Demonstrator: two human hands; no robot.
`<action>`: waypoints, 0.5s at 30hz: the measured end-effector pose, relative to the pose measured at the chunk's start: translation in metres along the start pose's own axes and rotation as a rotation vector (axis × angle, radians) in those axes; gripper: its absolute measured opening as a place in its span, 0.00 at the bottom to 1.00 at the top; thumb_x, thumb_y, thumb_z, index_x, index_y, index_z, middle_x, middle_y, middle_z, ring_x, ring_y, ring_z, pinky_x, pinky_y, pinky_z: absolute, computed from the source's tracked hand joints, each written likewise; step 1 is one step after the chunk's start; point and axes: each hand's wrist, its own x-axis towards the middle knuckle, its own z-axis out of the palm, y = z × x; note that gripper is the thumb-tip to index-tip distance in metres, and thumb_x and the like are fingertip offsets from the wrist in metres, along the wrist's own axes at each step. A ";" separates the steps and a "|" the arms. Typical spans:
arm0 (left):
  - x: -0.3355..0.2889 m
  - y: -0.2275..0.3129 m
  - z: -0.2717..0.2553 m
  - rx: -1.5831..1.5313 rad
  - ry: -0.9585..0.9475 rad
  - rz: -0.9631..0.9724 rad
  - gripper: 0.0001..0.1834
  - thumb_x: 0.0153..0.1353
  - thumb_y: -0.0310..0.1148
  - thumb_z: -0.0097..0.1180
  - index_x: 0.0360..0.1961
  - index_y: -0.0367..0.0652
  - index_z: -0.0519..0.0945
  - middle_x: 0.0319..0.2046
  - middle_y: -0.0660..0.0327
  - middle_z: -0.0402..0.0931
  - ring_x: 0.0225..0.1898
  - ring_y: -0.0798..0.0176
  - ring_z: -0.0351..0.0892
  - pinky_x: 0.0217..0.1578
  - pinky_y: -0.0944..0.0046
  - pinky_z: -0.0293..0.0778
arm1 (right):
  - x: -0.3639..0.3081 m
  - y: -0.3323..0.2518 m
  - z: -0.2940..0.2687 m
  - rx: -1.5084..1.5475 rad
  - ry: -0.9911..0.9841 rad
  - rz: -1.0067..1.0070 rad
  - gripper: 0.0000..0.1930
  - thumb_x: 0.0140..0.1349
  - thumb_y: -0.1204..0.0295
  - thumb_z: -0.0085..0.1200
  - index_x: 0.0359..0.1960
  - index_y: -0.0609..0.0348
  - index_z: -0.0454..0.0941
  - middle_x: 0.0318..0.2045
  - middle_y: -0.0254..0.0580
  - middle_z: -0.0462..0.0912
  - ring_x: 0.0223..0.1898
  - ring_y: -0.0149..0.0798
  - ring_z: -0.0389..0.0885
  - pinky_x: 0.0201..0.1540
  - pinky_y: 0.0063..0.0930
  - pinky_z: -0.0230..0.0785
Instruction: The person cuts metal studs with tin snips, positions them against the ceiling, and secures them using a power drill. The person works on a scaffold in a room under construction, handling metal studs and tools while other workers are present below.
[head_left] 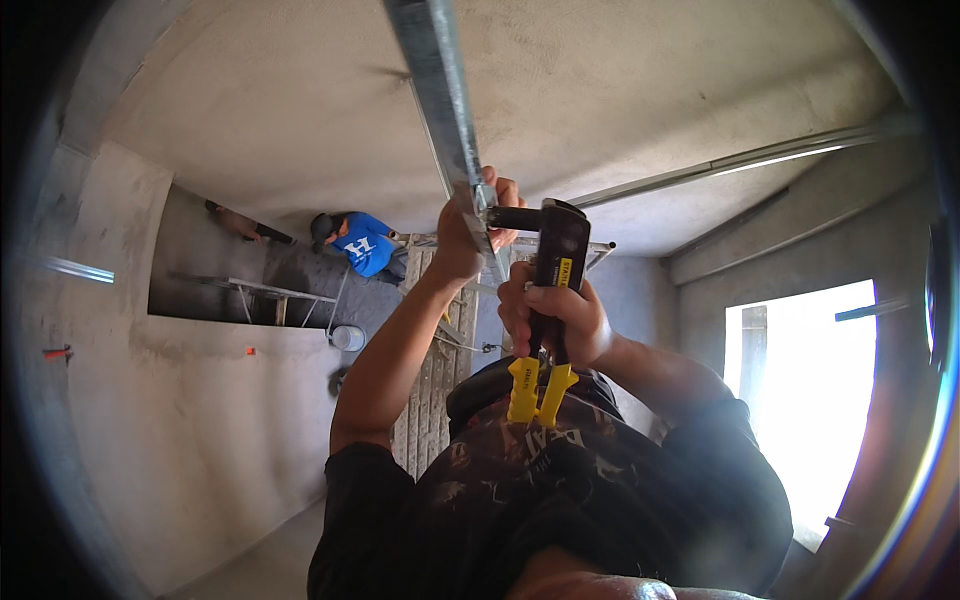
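A galvanized metal profile (pixel 437 90) runs down from the top middle of the head view. My left hand (pixel 465 235) is wrapped round its lower part, fingertips showing on the far side. My right hand (pixel 565 310) is closed round a hand riveter (pixel 562 245) with a black body and yellow handle ends. The riveter's nose points left and meets the profile beside my left fingers. Its two handles hang down, their ends slightly apart, in front of my dark T-shirt. Whether a rivet sits in the nose is too small to tell.
Below me lies a scaffold plank (pixel 418 395). A co-worker in a blue shirt (pixel 362 245) is at the left, near a white bucket (pixel 348 338) and a metal frame (pixel 285 292). A metal track (pixel 720 165) crosses the ceiling. Bright window (pixel 805 390) at right.
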 end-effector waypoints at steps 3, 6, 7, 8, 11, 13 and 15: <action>-0.005 -0.009 0.000 0.150 0.145 -0.024 0.25 0.76 0.54 0.35 0.29 0.47 0.72 0.19 0.68 0.67 0.18 0.74 0.63 0.21 0.71 0.58 | -0.003 -0.006 -0.025 0.124 -0.114 -0.025 0.13 0.63 0.68 0.50 0.42 0.65 0.70 0.20 0.44 0.76 0.20 0.40 0.78 0.28 0.28 0.73; -0.013 -0.005 0.020 0.277 0.299 0.097 0.24 0.77 0.49 0.33 0.55 0.38 0.69 0.44 0.57 0.77 0.47 0.65 0.77 0.52 0.66 0.70 | -0.016 -0.028 -0.034 0.202 -0.307 0.100 0.28 0.59 0.73 0.56 0.61 0.71 0.65 0.49 0.62 0.79 0.55 0.54 0.80 0.61 0.43 0.71; -0.023 -0.010 0.010 0.399 0.422 0.244 0.24 0.78 0.48 0.33 0.56 0.38 0.69 0.47 0.55 0.76 0.49 0.64 0.76 0.55 0.65 0.69 | -0.016 -0.034 -0.037 0.123 -0.321 0.132 0.31 0.59 0.74 0.57 0.63 0.72 0.63 0.54 0.63 0.76 0.59 0.54 0.75 0.65 0.44 0.66; -0.034 -0.018 -0.004 0.520 0.542 0.389 0.24 0.78 0.47 0.32 0.58 0.38 0.69 0.51 0.53 0.75 0.51 0.62 0.76 0.58 0.63 0.68 | -0.015 -0.040 -0.041 0.043 -0.332 0.161 0.34 0.58 0.74 0.58 0.66 0.72 0.60 0.58 0.63 0.73 0.64 0.54 0.71 0.68 0.45 0.62; -0.110 -0.040 0.011 0.373 0.755 0.519 0.20 0.72 0.45 0.42 0.53 0.40 0.66 0.45 0.55 0.70 0.47 0.63 0.70 0.54 0.56 0.66 | -0.015 -0.049 -0.051 -0.038 -0.320 0.199 0.39 0.57 0.76 0.59 0.69 0.73 0.55 0.64 0.62 0.70 0.69 0.54 0.65 0.72 0.45 0.56; -0.142 -0.050 0.042 0.471 0.458 0.324 0.21 0.70 0.42 0.49 0.55 0.38 0.64 0.46 0.55 0.69 0.47 0.62 0.69 0.53 0.56 0.65 | -0.010 -0.047 -0.051 -0.026 -0.323 0.248 0.39 0.57 0.78 0.59 0.70 0.72 0.55 0.64 0.60 0.70 0.69 0.52 0.65 0.73 0.43 0.54; -0.149 -0.051 0.063 0.253 0.239 -0.100 0.16 0.68 0.36 0.55 0.51 0.40 0.68 0.41 0.57 0.73 0.41 0.66 0.74 0.46 0.60 0.71 | -0.002 -0.049 -0.042 -0.075 -0.376 0.267 0.40 0.54 0.79 0.57 0.70 0.74 0.53 0.65 0.64 0.68 0.70 0.54 0.64 0.74 0.46 0.51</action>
